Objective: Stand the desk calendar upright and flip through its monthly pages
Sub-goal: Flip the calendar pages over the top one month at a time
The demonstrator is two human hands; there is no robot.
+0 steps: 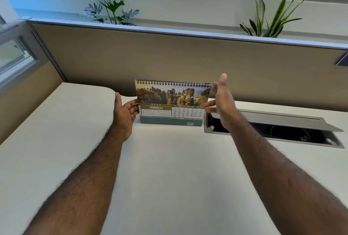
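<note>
The desk calendar stands upright on the white desk, spiral binding on top, showing the MARCH page with a photo of rock towers and a bridge. My left hand is beside its left edge, palm turned toward it, fingertips touching or nearly touching the lower left side. My right hand is raised at its right edge, fingers spread and thumb up; its fingertips lie at the right side of the page. Neither hand clearly grips the calendar.
A beige partition runs just behind the calendar. To the right, a cable hatch in the desk stands with its metal lid lifted. Two potted plants stand behind the partition under the windows.
</note>
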